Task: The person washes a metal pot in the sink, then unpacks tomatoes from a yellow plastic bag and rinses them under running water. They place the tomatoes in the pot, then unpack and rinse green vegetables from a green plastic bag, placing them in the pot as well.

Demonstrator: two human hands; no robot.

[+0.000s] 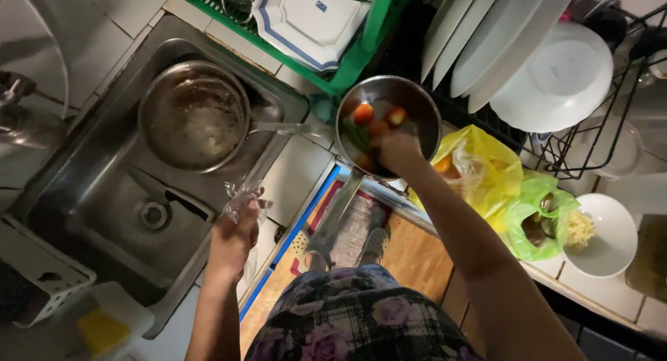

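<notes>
My right hand reaches into a steel saucepan that stands on the tiled counter and holds small red and orange tomatoes and something green. The fingers are down among the vegetables; whether they grip one I cannot tell. My left hand hovers at the sink's right edge, closed on a crumpled clear plastic bag.
A steel sink at left holds a pan of water. A green rack with a white dish and a black rack of white plates stand behind. Yellow and green bags and a white bowl lie right.
</notes>
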